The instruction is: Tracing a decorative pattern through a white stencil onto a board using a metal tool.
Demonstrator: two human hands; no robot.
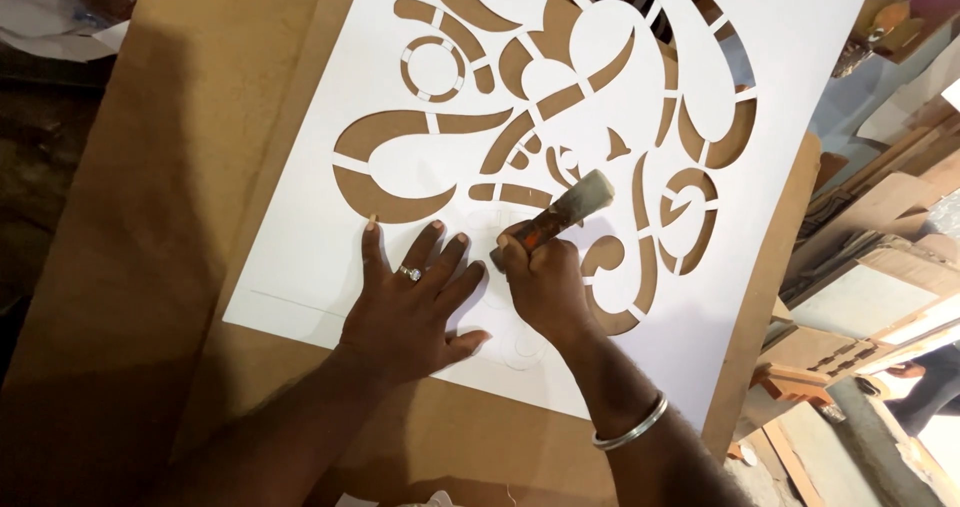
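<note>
We press our left hand (410, 302) flat on the white stencil sheet (300, 257), fingers spread wide, a ring on one finger, the palm near the sheet's lower edge. Just beside it, to the right, our right hand (545, 287) is closed in a fist around a cutting tool (555, 217) with a reddish-brown handle and a pale, worn butt end that tilts up and away toward the upper right. The tool's working end is hidden under the fist, so we cannot tell exactly where it meets the sheet. A silver bangle (630, 425) sits on our right forearm.

The sheet is cut through with curling, scroll-like openings, and the brown board (150, 297) beneath shows through them. Faint uncut outlines lie under and just below our hands. The sheet lies askew on the board, its lower edge running from left down to the right, touching the board all along.

The board itself rests on a larger brown surface. At the upper left lie crumpled white papers (50, 27). To the right, past the board's edge, stand stacked cardboard and wooden offcuts (880, 257), tan and grey, leaning at angles, too jumbled for us to sort further.
</note>
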